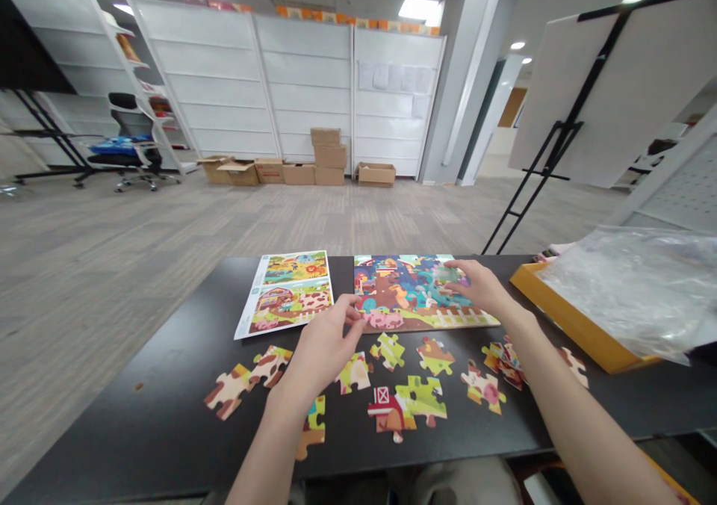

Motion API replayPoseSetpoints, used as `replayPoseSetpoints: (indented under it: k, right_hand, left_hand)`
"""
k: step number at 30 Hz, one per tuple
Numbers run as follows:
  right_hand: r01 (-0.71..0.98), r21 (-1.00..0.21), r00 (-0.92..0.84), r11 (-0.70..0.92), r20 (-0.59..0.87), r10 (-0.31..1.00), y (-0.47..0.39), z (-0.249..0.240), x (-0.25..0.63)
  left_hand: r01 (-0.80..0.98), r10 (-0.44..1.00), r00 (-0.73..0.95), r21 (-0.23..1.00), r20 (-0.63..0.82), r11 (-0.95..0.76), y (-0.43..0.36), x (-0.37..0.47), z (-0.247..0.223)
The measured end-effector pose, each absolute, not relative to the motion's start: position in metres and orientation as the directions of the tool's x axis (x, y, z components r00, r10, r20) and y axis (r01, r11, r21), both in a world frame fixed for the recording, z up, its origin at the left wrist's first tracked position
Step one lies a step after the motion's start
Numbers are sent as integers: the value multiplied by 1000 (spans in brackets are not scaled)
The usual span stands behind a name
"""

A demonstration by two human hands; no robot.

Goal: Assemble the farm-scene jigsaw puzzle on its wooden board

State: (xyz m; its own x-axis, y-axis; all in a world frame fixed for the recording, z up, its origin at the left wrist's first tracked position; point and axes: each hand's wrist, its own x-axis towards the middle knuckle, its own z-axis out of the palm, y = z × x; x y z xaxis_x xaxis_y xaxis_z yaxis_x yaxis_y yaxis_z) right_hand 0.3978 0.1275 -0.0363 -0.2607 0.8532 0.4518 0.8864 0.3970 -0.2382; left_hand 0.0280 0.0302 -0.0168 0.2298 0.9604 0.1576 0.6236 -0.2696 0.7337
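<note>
Both my hands are at the puzzle board (pixel 459 317), which lies flat at the far side of the table (pixel 179 385). Left hand (pixel 336 331): thumb and forefinger slightly parted, tips at the board's near left corner, by the pink pig. Right hand (pixel 479 287): over the board's right part, thumb and forefinger curved towards each other around a pale green patch; cannot tell whether that is a piece in my grip or part of the picture below.

Left of the board, the printed sheet (pixel 291 293): two pictures, lion scene on the far half, barn and spotted cow on the near half. Small print and blue marks along its left margin; too small to read.

Loose pieces, near side of the board: a green piece (pixel 388 350); to its right an orange-brown one (pixel 435 357); nearer, a red barn cluster (pixel 406 406) with a white cross-braced window; cow-spotted pieces (pixel 227 391) to the left; a pink-snouted piece (pixel 485 388) to the right, beside my forearm.

Right end of the table: yellow box (pixel 560 318) with clear plastic (pixel 632 281) over it, no lettering legible.

Far background: cardboard boxes (pixel 330 155) on the floor; orange packages (pixel 364 23) above the white shelving, dark print unreadable; pale papers (pixel 392 78) on the right panel, contents likewise unreadable.
</note>
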Motion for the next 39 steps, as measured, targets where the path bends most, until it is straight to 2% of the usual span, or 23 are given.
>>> replayPoseSetpoints:
  k: [14,20,28,34,39]
  right_hand:
    - [918,-245,-206,313,380,902,129,-38,414]
    - [885,-248,-287,395,378,880,122,-28,389]
    - [779,-219,-472,588,412,779,107,-24,349]
    - [780,-153,-521,607,380,764,106,-25,345]
    - [760,-151,-545,632,380,747,108,-28,346]
  left_hand:
    - [669,958,255,690,135,-275,26,28,-10]
    - [663,951,270,688,149,-296,29,32,-16]
    - [673,949,280,675,146,-302,31,42,-17]
    - [680,940,308,656,148,-326,30,45,-16]
    - [690,939,311,644,149,-331,29,43,-15]
